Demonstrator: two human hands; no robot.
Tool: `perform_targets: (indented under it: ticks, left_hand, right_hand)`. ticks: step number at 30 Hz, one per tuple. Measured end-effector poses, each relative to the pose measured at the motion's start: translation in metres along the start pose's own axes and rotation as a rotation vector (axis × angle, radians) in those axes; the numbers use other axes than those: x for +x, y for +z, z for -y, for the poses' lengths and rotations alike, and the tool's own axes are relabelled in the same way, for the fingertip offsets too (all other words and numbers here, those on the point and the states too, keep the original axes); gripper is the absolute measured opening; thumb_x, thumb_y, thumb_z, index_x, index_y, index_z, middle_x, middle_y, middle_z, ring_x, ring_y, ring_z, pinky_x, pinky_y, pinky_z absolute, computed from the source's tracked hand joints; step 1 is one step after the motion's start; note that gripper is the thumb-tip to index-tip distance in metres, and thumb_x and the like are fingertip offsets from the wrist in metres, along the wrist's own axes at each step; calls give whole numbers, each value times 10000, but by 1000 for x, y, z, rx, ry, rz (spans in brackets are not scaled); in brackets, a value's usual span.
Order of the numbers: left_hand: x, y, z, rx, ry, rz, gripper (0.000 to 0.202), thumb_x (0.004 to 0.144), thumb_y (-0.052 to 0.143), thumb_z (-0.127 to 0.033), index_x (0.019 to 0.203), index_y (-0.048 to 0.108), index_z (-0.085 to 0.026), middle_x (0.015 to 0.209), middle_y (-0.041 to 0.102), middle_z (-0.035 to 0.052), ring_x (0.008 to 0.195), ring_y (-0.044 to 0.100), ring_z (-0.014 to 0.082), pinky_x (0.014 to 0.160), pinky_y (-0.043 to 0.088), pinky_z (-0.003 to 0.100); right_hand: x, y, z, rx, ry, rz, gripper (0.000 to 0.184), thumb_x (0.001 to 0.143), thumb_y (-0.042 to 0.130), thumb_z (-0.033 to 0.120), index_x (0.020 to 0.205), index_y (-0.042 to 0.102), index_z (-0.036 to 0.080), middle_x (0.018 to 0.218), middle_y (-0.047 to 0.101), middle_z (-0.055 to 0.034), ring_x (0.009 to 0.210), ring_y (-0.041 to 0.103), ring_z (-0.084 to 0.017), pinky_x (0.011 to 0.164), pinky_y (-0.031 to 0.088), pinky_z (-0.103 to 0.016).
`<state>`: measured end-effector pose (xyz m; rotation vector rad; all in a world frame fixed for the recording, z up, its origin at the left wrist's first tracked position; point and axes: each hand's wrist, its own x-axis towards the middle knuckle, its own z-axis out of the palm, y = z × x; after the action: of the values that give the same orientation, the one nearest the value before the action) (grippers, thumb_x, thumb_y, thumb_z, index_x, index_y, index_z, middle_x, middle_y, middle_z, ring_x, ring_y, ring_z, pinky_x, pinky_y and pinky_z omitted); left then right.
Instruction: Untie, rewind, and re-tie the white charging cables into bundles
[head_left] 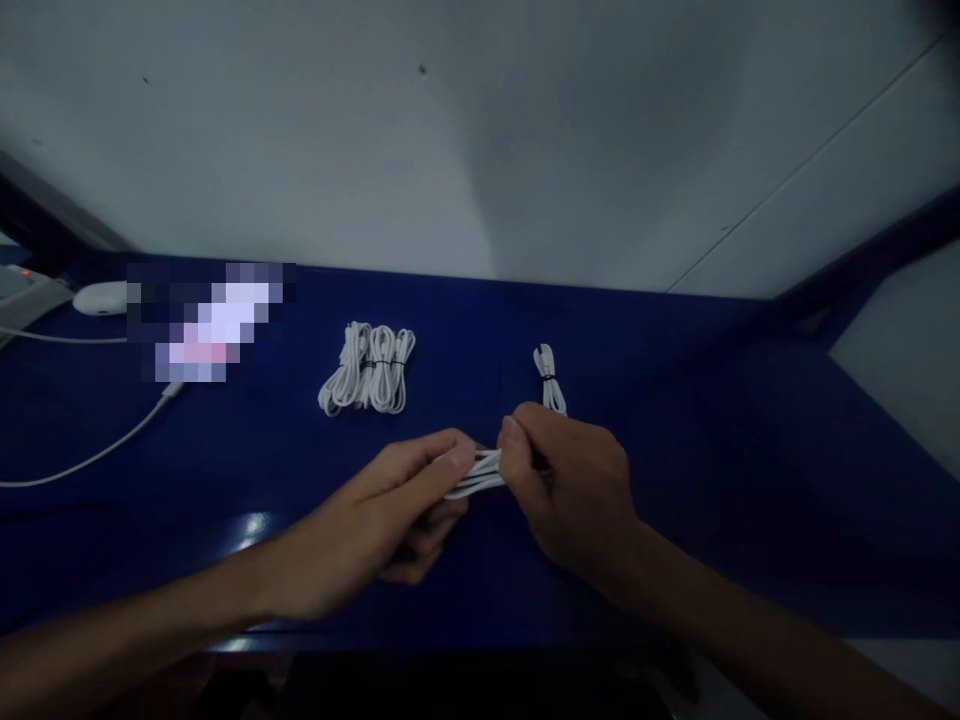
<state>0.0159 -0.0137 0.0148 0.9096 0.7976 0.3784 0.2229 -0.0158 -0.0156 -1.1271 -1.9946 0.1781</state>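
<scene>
A folded white cable [480,474] stretches between my two hands above the blue table. My left hand [409,490] pinches its left end between thumb and fingers. Closed round the right end is my right hand [574,480], whose fingers hide that part of the cable. Just beyond my right hand lies one white cable bundle [551,375] with a dark tie round it, its near end partly covered by the hand. Farther left, several tied white cable bundles [371,368] lie side by side in a pile.
The blue table [465,300] meets a pale wall [337,140] at the back. At the left are a blurred-out lit object [225,325] with a white cord [127,440] attached, a white rounded case [101,298] and a power strip [26,295] with a red light.
</scene>
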Motion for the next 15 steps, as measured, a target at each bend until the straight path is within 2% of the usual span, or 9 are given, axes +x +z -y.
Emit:
perform_targets:
  ticks: [2, 4, 9, 15]
  left_hand:
    - [0, -1, 4, 38, 32, -8, 366, 1137, 579, -486, 891, 527, -220, 700, 359, -76, 550, 287, 101, 473, 288, 208]
    - [1, -2, 7, 82, 38, -26, 349, 1136, 587, -473, 905, 548, -214, 693, 377, -73, 560, 302, 106, 483, 294, 213]
    - [2, -5, 12, 90, 62, -64, 380, 1126, 600, -513, 901, 560, -210, 685, 403, -71, 550, 303, 97, 476, 282, 208]
    - [0, -2, 9, 57, 94, -29, 398, 1128, 609, -519, 895, 568, -198, 674, 397, -77, 548, 298, 84, 477, 284, 201]
  right_hand:
    - [-1, 0, -1, -34, -6, -10, 349, 1057, 482, 128, 737, 416, 251, 568, 444, 59, 458, 366, -99, 484, 303, -298]
    - [-2, 1, -1, -58, -44, -6, 346, 1064, 511, 134, 740, 458, 244, 598, 477, 43, 488, 399, -106, 498, 324, -304]
    - [-3, 1, -3, -75, -197, -1, 247, 1073, 549, 170, 863, 669, 213, 768, 668, -43, 647, 585, -163, 556, 454, -309]
    - [0, -1, -1, -200, -289, -135, 237, 1004, 663, 127, 781, 667, 207, 854, 756, -94, 744, 594, -211, 608, 487, -332]
